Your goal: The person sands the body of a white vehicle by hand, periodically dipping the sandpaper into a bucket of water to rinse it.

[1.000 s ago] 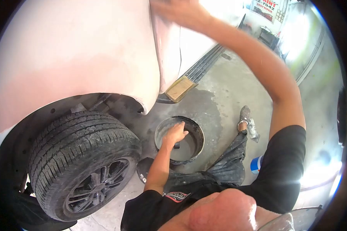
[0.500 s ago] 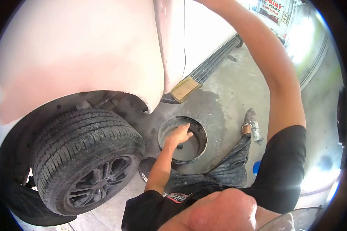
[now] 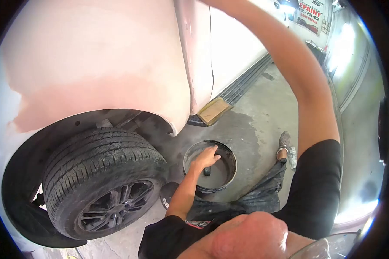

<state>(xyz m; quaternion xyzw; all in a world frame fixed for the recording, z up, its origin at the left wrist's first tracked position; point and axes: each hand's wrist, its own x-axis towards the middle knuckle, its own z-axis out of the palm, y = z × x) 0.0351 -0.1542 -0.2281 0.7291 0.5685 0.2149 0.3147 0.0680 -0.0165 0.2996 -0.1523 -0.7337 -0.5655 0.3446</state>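
Note:
My left hand reaches down into a round dark-rimmed bucket of grey, murky water. Its fingers are closed round a small black block, most of which the hand hides. Stretched upward along the vehicle's side, my right arm leaves the top of the view, so that hand is out of sight. Nearest to it is the vehicle's white body panel. Left of the bucket, the fender has a dull pinkish patch above the wheel arch.
A black tire with a spoked rim stands left of the bucket. A tan rectangular block rests on the end of the running board. The concrete floor has a wet patch. My foot is to the right.
The view has shifted, so the vehicle, wheel and bucket appear lower and slightly further right. My left hand stays in the bucket with the black block, and my right arm remains raised.

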